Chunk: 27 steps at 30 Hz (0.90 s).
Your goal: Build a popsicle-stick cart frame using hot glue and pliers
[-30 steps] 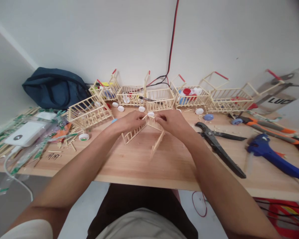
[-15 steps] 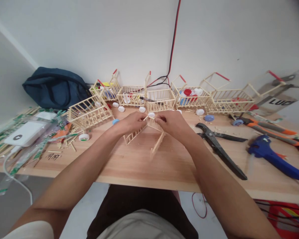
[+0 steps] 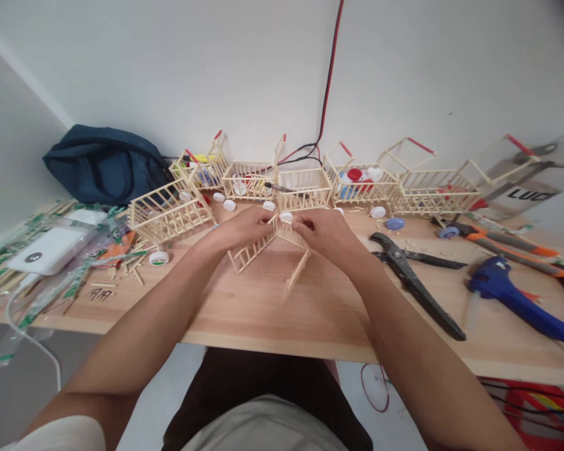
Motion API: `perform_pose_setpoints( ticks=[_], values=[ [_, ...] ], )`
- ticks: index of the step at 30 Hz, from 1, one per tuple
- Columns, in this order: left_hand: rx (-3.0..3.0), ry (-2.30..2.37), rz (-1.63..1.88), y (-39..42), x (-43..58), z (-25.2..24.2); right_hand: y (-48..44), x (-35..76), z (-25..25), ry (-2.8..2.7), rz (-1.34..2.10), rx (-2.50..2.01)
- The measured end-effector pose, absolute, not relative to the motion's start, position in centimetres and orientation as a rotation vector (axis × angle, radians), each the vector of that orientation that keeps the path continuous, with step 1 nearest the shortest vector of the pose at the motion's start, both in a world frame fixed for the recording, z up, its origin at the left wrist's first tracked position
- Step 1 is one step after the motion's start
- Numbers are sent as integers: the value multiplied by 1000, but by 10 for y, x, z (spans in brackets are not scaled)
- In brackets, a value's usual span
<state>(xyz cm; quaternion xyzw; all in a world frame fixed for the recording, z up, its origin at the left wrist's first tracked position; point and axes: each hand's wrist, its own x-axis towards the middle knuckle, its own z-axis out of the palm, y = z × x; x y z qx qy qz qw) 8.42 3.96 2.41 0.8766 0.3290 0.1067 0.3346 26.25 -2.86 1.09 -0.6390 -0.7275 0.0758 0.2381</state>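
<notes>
My left hand (image 3: 252,227) is closed on a small wooden-stick lattice panel (image 3: 251,252), which slants down toward me on the left. Closed too, my right hand (image 3: 320,228) pinches a second stick panel (image 3: 291,234), with another stick frame (image 3: 297,274) angled from its near end. The top corners of the two held pieces come close together between my fingertips; whether they touch I cannot tell. Behind my hands stands a miniature stick shopping cart (image 3: 303,188), and a white bottle cap (image 3: 286,217) shows between them.
More stick carts (image 3: 169,213) line the wall. Black cutters (image 3: 416,282), a blue glue gun (image 3: 521,297) and orange-handled pliers (image 3: 512,241) lie at right. At left are a white power bank (image 3: 47,250), bagged sticks (image 3: 9,269) and a dark blue pouch (image 3: 106,164).
My left hand and its panel have shifted slightly left and tilted, so the panel's outer end sits farther left. My right hand is almost unmoved.
</notes>
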Motion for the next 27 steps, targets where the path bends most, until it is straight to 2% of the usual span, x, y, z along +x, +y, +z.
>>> perform_pose_setpoints(
  ticks=[27],
  values=[
    [2542,892,259,39,84,17,-32,261,14,-2013,229,-1677]
  ],
)
